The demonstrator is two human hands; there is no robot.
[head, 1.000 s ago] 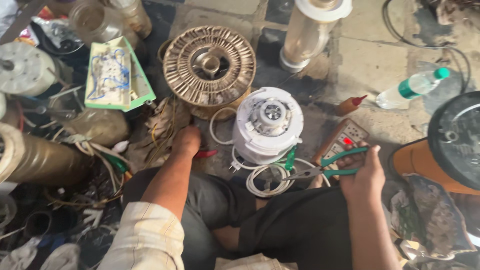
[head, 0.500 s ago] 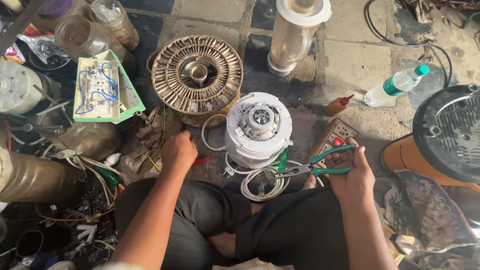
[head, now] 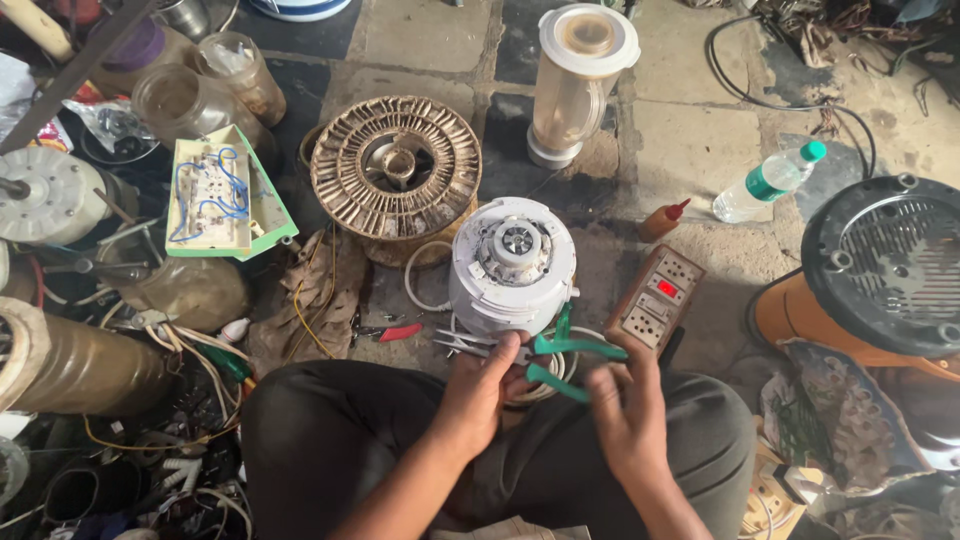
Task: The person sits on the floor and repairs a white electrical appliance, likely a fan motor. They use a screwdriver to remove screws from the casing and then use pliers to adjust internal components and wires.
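Pliers (head: 560, 352) with green handles sat in your right hand (head: 628, 412), fingers curled round them; your left hand (head: 478, 392) pinched their metal tip, at 6 o'clock of the white mixer base (head: 512, 265)

Green-handled pliers (head: 560, 352) level before white mixer base (head: 512, 262), handles rightward
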